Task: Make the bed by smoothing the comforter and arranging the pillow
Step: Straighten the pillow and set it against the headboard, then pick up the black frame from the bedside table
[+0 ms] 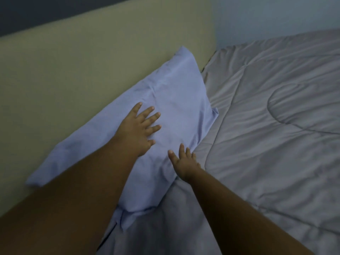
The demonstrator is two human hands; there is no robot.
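Note:
A pale blue pillow [176,100] leans against the beige headboard [92,57], its lower edge lying on the grey quilted comforter [266,135]. My left hand [139,129] lies flat on the pillow's middle with its fingers spread. My right hand [184,162] rests with straight fingers on the pillow's lower right edge, where it meets the comforter. The comforter spreads to the right with shallow creases and stitched seams. Both forearms cover the pillow's near part.
A light blue wall [276,17] stands behind the bed at the far right. A dark band of wall [46,10] runs above the headboard. The comforter reaches the wall on the far side.

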